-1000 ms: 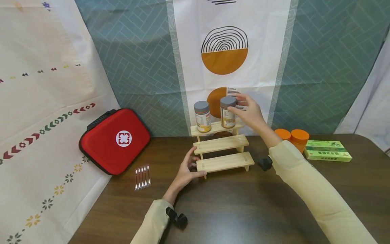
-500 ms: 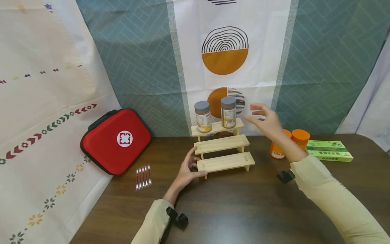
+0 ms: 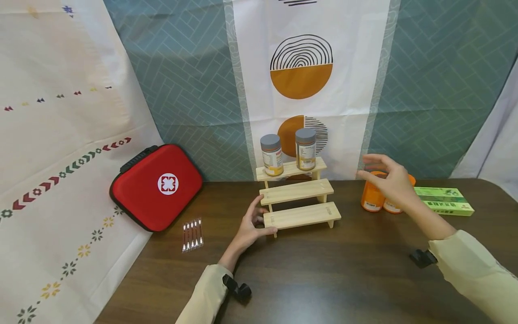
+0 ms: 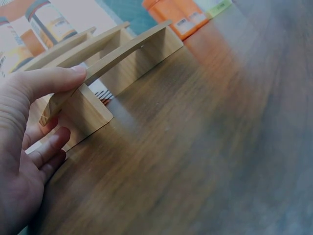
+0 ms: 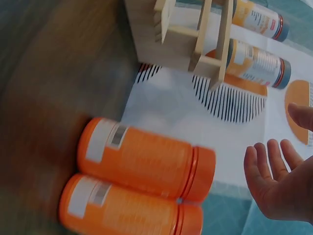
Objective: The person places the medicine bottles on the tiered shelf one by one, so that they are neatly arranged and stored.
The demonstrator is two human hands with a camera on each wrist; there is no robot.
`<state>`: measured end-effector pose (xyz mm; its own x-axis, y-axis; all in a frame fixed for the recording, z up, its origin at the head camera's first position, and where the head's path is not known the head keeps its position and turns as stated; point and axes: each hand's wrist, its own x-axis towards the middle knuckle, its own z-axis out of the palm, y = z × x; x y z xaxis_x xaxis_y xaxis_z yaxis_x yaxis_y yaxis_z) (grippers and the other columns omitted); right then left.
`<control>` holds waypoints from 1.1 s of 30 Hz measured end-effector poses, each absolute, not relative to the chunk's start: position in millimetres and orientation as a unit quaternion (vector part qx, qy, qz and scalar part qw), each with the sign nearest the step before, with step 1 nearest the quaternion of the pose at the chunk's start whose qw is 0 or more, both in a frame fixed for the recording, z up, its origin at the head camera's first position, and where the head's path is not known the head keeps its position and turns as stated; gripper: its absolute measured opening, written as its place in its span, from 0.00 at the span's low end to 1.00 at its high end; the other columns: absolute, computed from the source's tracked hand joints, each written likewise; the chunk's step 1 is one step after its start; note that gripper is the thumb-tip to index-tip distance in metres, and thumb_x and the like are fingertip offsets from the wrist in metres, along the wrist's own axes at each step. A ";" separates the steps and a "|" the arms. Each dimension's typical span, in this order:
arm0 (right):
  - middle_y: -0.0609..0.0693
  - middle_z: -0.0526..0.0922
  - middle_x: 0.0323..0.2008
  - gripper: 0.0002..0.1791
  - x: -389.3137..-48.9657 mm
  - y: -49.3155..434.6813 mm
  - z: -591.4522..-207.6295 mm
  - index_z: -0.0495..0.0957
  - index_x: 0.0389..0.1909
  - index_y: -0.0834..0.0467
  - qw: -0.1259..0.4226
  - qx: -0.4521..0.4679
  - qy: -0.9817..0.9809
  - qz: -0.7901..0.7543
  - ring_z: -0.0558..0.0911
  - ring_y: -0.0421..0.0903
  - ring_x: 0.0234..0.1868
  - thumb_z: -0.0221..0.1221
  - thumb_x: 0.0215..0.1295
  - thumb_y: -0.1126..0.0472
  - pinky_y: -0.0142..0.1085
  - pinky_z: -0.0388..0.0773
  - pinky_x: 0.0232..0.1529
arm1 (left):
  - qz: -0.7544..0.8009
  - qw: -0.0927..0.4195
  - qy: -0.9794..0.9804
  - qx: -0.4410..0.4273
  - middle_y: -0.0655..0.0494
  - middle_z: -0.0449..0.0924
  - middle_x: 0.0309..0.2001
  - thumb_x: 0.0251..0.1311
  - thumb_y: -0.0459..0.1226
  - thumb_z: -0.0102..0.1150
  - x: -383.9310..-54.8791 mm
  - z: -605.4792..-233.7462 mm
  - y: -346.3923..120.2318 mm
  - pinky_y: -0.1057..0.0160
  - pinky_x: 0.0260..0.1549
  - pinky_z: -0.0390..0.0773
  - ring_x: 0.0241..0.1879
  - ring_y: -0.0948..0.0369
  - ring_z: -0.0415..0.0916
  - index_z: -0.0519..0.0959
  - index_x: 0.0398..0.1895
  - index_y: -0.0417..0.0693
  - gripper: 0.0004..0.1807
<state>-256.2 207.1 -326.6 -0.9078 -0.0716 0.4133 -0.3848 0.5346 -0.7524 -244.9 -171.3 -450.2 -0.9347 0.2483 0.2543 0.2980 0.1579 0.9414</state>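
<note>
A three-step wooden display stand (image 3: 301, 217) stands on the table against the backdrop. My left hand (image 3: 247, 228) grips its left end, thumb on the lowest step and fingers curled around the side, as the left wrist view confirms. Two grey-lidded jars stand upright on the top step, a left jar (image 3: 273, 157) and a right jar (image 3: 305, 152). My right hand (image 3: 390, 182) hovers over two orange bottles, holding nothing, its fingers apart from the thumb. It partly hides them in the head view. The right wrist view shows both, one bottle (image 5: 139, 159) beside the other bottle (image 5: 124, 210).
A green box (image 3: 447, 201) lies right of the orange bottles. On the left, a red first-aid case (image 3: 149, 198) leans against the cloth, with a packet of swabs (image 3: 192, 235) flat on the table in front. A patterned curtain (image 3: 437, 90) closes off the back.
My right hand has let go of the right jar, leaving it on the top step, and has moved right and down to the orange bottles. The left hand keeps its grip on the stand.
</note>
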 end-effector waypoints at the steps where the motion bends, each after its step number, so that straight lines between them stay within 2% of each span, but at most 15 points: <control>1: 0.28 0.75 0.49 0.29 -255.3 211.7 -327.6 0.70 0.64 0.58 0.173 0.132 -0.860 0.462 0.72 0.18 0.45 0.62 0.66 0.52 0.13 0.68 0.43 | -0.623 0.020 -0.760 -0.182 0.35 0.72 0.52 0.48 0.26 0.71 -245.2 -450.3 -171.2 0.65 0.45 0.75 0.37 0.62 0.76 0.51 0.77 0.55 0.55; 3: 0.19 0.71 0.45 0.28 -253.6 220.7 -329.5 0.70 0.64 0.58 0.180 0.128 -0.861 0.458 0.71 0.16 0.44 0.63 0.65 0.53 0.15 0.67 0.44 | -0.625 0.022 -0.758 -0.185 0.34 0.72 0.52 0.48 0.26 0.71 -245.4 -449.9 -171.0 0.65 0.45 0.74 0.37 0.63 0.76 0.50 0.77 0.54 0.55; 6: 0.14 0.69 0.43 0.28 -252.1 232.0 -332.6 0.71 0.63 0.58 0.193 0.118 -0.867 0.444 0.70 0.15 0.44 0.63 0.65 0.53 0.17 0.64 0.44 | -0.624 0.022 -0.758 -0.190 0.34 0.72 0.53 0.48 0.26 0.71 -245.1 -448.7 -171.3 0.66 0.45 0.74 0.36 0.64 0.76 0.50 0.77 0.54 0.55; 12: 0.13 0.69 0.40 0.27 -250.8 247.6 -337.1 0.72 0.61 0.58 0.207 0.096 -0.865 0.446 0.70 0.15 0.42 0.64 0.64 0.54 0.11 0.65 0.38 | -0.623 0.023 -0.757 -0.195 0.34 0.72 0.53 0.48 0.27 0.71 -244.4 -448.3 -172.7 0.66 0.46 0.74 0.36 0.64 0.77 0.50 0.77 0.55 0.55; 16: 0.13 0.70 0.39 0.25 -250.6 260.9 -336.7 0.73 0.60 0.54 0.219 0.081 -0.858 0.457 0.70 0.16 0.42 0.64 0.63 0.55 0.09 0.66 0.38 | -0.623 0.024 -0.757 -0.196 0.34 0.72 0.53 0.48 0.27 0.72 -245.2 -449.8 -172.2 0.66 0.46 0.74 0.36 0.64 0.76 0.51 0.77 0.55 0.55; 20: 0.14 0.67 0.41 0.28 -252.6 278.2 -337.2 0.70 0.64 0.53 0.212 0.059 -0.865 0.450 0.68 0.16 0.43 0.63 0.64 0.52 0.07 0.63 0.38 | -0.623 0.025 -0.757 -0.197 0.34 0.72 0.52 0.48 0.27 0.71 -245.8 -450.5 -170.9 0.65 0.47 0.74 0.36 0.63 0.76 0.50 0.77 0.55 0.55; 23: 0.18 0.67 0.44 0.33 -253.4 287.7 -339.0 0.67 0.67 0.58 0.203 0.045 -0.873 0.441 0.66 0.16 0.43 0.62 0.65 0.49 0.07 0.63 0.38 | -0.623 0.024 -0.756 -0.198 0.34 0.71 0.52 0.48 0.26 0.71 -245.3 -449.9 -170.5 0.65 0.47 0.74 0.36 0.63 0.76 0.50 0.77 0.55 0.55; 24: 0.22 0.70 0.48 0.34 -254.0 290.1 -340.0 0.66 0.68 0.59 0.196 0.040 -0.877 0.436 0.65 0.17 0.44 0.62 0.65 0.49 0.08 0.63 0.37 | -0.623 0.024 -0.756 -0.199 0.34 0.72 0.52 0.48 0.27 0.71 -245.3 -449.9 -170.4 0.64 0.47 0.74 0.36 0.63 0.76 0.50 0.77 0.54 0.55; 25: 0.29 0.73 0.52 0.35 -254.4 291.9 -341.4 0.65 0.69 0.59 0.188 0.033 -0.883 0.428 0.65 0.18 0.44 0.61 0.65 0.47 0.08 0.62 0.37 | -0.623 0.024 -0.756 -0.198 0.34 0.72 0.52 0.48 0.26 0.71 -245.0 -449.5 -170.3 0.65 0.46 0.74 0.36 0.63 0.76 0.50 0.77 0.55 0.55; 27: 0.45 0.74 0.60 0.38 -255.4 294.8 -344.6 0.62 0.70 0.61 0.168 0.021 -0.895 0.412 0.70 0.30 0.49 0.60 0.66 0.45 0.11 0.63 0.35 | -0.624 0.025 -0.756 -0.196 0.34 0.72 0.52 0.48 0.26 0.71 -244.5 -449.0 -170.4 0.65 0.46 0.74 0.36 0.63 0.76 0.50 0.77 0.55 0.55; 29: 0.62 0.70 0.65 0.40 -256.8 297.0 -348.8 0.61 0.71 0.61 0.150 0.012 -0.903 0.402 0.72 0.44 0.53 0.58 0.66 0.43 0.14 0.62 0.33 | -0.625 0.026 -0.756 -0.194 0.34 0.72 0.52 0.48 0.26 0.71 -244.3 -449.1 -170.8 0.65 0.46 0.74 0.36 0.64 0.76 0.51 0.77 0.56 0.55; 30: 0.66 0.68 0.65 0.40 -257.4 297.8 -351.1 0.60 0.71 0.61 0.146 0.011 -0.905 0.400 0.72 0.47 0.53 0.58 0.66 0.43 0.15 0.63 0.33 | -0.625 0.026 -0.756 -0.193 0.34 0.72 0.52 0.48 0.27 0.71 -244.3 -449.2 -170.9 0.66 0.45 0.74 0.36 0.64 0.76 0.51 0.77 0.55 0.55; 32: 0.55 0.72 0.62 0.39 -258.2 299.8 -356.1 0.61 0.71 0.61 0.143 0.012 -0.903 0.405 0.73 0.44 0.52 0.59 0.66 0.44 0.17 0.62 0.34 | -0.626 0.025 -0.756 -0.190 0.35 0.72 0.52 0.47 0.26 0.71 -244.0 -449.2 -171.3 0.66 0.45 0.74 0.36 0.64 0.76 0.51 0.77 0.56 0.55; 33: 0.48 0.73 0.60 0.39 -258.7 300.8 -358.6 0.61 0.71 0.61 0.141 0.015 -0.900 0.413 0.73 0.37 0.50 0.60 0.66 0.45 0.18 0.62 0.35 | -0.626 0.024 -0.756 -0.189 0.35 0.72 0.52 0.47 0.26 0.71 -243.9 -449.4 -171.5 0.66 0.45 0.74 0.36 0.64 0.76 0.51 0.77 0.56 0.55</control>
<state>-258.7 300.8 -358.6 -0.9597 0.0886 0.2668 -0.1443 0.6591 -0.7381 -243.9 -171.5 -449.4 -0.9271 0.2565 0.2732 0.3164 0.1453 0.9374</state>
